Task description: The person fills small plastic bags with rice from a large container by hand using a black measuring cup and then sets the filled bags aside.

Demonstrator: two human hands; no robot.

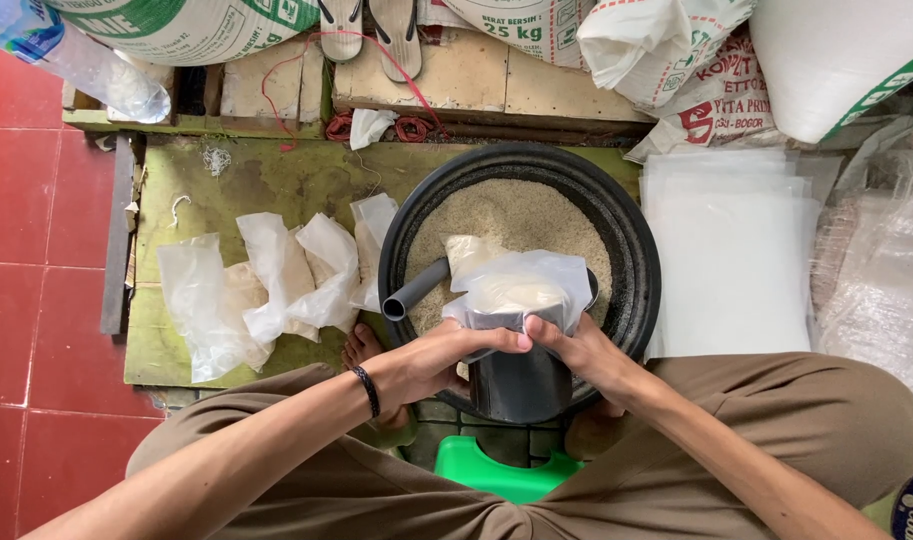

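A low green wooden surface [266, 175] is set on a red tiled floor [31, 300]; its paint is seen to be worn and stained; several filled clear plastic bags [261, 285] are laid in a loose row on its left part; a wide black basin [631, 250] of white rice is carried at its right end; a stack of flat clear plastic sheets [726, 260] is placed just beside the basin; behind, pale planks [476, 80] are loaded with large white sacks [676, 60] and a pair of sandals [371, 25].
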